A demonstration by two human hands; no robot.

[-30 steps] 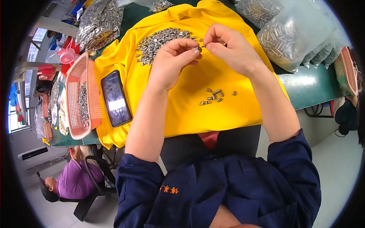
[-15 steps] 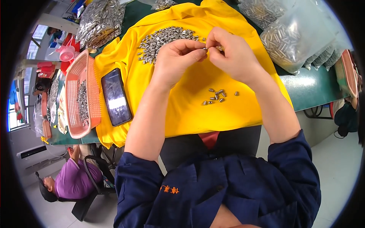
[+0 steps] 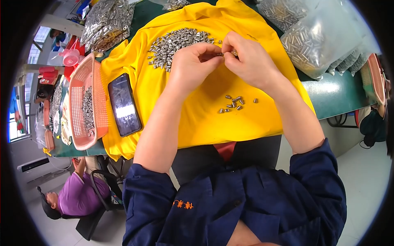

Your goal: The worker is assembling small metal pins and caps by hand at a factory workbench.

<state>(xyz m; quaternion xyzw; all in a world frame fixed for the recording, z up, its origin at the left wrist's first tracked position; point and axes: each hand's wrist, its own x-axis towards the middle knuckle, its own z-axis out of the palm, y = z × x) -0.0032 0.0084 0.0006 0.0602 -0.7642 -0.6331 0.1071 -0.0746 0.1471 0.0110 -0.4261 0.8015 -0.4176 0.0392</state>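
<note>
Over the yellow cloth (image 3: pixel 197 127), my left hand (image 3: pixel 191 67) and my right hand (image 3: pixel 252 61) meet fingertip to fingertip. Thumb and forefinger of each are pinched on a tiny metal part (image 3: pixel 221 54), mostly hidden by the fingers. Something small and shiny (image 3: pixel 235 53) also shows within my right hand's curled fingers; its kind is unclear. Beyond my left hand spreads a heap of small silver metal cylinders (image 3: pixel 174 43). Nearer to me, below the hands, lies a small group of similar cylinders (image 3: pixel 234 101).
Left of the cloth's middle are a black phone (image 3: pixel 124 104) and a pink plastic basket (image 3: pixel 102 119) holding metal parts. Clear bags of metal parts (image 3: pixel 303 45) stand at the right, another bag (image 3: pixel 107 24) at the far left. A person in purple (image 3: pixel 80 194) sits at the left.
Both hands stay together at nearly the same spot, with only slight finger shifts around the tiny part. The heap and the small group have not visibly changed.
</note>
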